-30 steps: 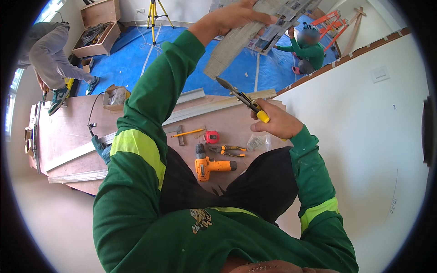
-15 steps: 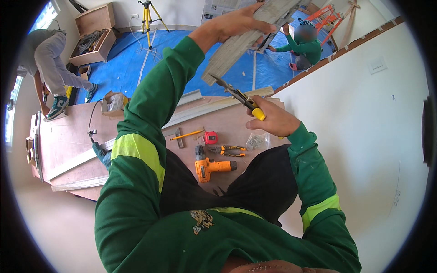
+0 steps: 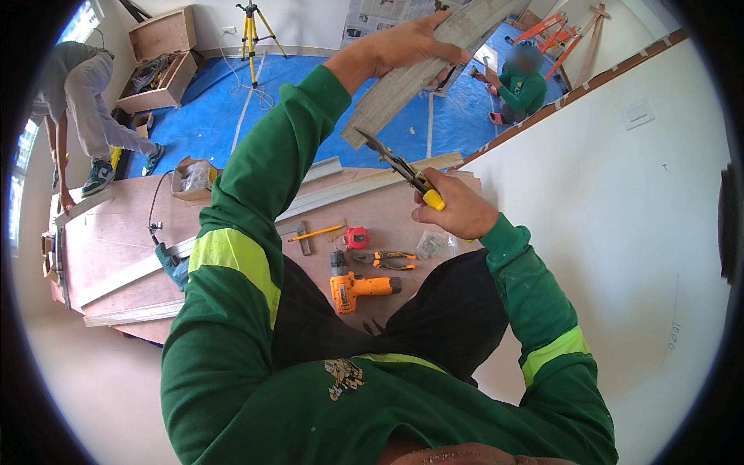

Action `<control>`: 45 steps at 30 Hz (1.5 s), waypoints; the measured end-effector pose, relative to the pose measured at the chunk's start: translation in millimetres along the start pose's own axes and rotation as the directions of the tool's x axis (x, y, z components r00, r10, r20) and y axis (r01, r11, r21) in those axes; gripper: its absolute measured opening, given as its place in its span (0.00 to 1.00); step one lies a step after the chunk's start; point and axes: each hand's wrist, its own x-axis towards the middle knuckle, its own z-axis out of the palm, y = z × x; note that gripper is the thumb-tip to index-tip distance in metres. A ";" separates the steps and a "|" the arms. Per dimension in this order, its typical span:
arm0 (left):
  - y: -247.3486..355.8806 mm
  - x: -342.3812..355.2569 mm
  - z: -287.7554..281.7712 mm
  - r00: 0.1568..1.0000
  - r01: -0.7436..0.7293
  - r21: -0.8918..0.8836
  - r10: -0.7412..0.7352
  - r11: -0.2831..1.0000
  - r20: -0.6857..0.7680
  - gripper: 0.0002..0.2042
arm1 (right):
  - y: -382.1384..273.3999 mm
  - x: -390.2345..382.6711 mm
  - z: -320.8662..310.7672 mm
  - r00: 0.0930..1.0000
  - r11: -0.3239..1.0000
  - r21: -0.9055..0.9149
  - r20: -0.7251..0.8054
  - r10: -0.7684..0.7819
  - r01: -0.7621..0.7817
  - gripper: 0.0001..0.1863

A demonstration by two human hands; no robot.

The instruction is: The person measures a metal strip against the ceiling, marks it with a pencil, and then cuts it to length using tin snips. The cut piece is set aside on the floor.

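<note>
My left hand (image 3: pixel 409 48) is raised at the top middle, closed around a long grey metal channel (image 3: pixel 404 91) that slants down toward me. My right hand (image 3: pixel 467 208) grips a pair of tin snips (image 3: pixel 403 166) with yellow handles. Their blades point up and left, and the tips appear at the channel's lower end; whether they touch it I cannot tell. Below, on the wooden board (image 3: pixel 124 232), lie an orange drill (image 3: pixel 360 290), pliers (image 3: pixel 387 260), a red tape measure (image 3: pixel 356 238), a pencil (image 3: pixel 316 232), a small square (image 3: pixel 304 240) and a clear bag of small parts (image 3: pixel 435 245).
More metal channels (image 3: pixel 333 198) lie across the board beside a blue-green power tool (image 3: pixel 172 266) and an open carton (image 3: pixel 194 178). A person (image 3: pixel 93 116) bends at the left; another (image 3: pixel 523 81) crouches on blue sheeting (image 3: pixel 310 116). A yellow tripod (image 3: pixel 252 43) stands behind. A white wall (image 3: pixel 604 217) borders my right.
My right hand and the snips have shifted slightly left and down. The left hand keeps its hold. The crouching person's arms have drawn in, and the bending person's hand has moved along a strip.
</note>
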 end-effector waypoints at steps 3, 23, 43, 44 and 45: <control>-4.7 1.5 0.0 1.000 -0.008 -0.013 0.009 1.000 0.029 0.47 | 2.5 1.5 2.9 0.999 0.999 -0.027 -0.030 -0.022 0.021 0.27; -2.6 -0.9 10.0 0.993 0.033 -0.122 -0.019 0.992 0.114 0.43 | -0.6 -0.3 8.8 0.999 0.997 -0.074 -0.044 0.026 -0.030 0.34; 38.2 -7.2 -36.9 0.970 -0.224 0.046 0.227 0.974 -0.087 0.40 | 56.5 5.5 -42.7 0.810 0.932 0.204 -0.462 0.360 -0.298 0.27; 42.8 -7.1 -39.3 0.970 -0.220 0.085 0.227 0.972 -0.090 0.39 | 54.3 6.0 -46.0 0.799 0.911 0.354 -0.472 0.371 -0.214 0.24; 45.4 -6.8 -39.1 0.974 -0.188 0.145 0.204 0.971 -0.102 0.38 | 51.1 5.8 -47.1 0.789 0.862 0.493 -0.479 0.385 -0.121 0.21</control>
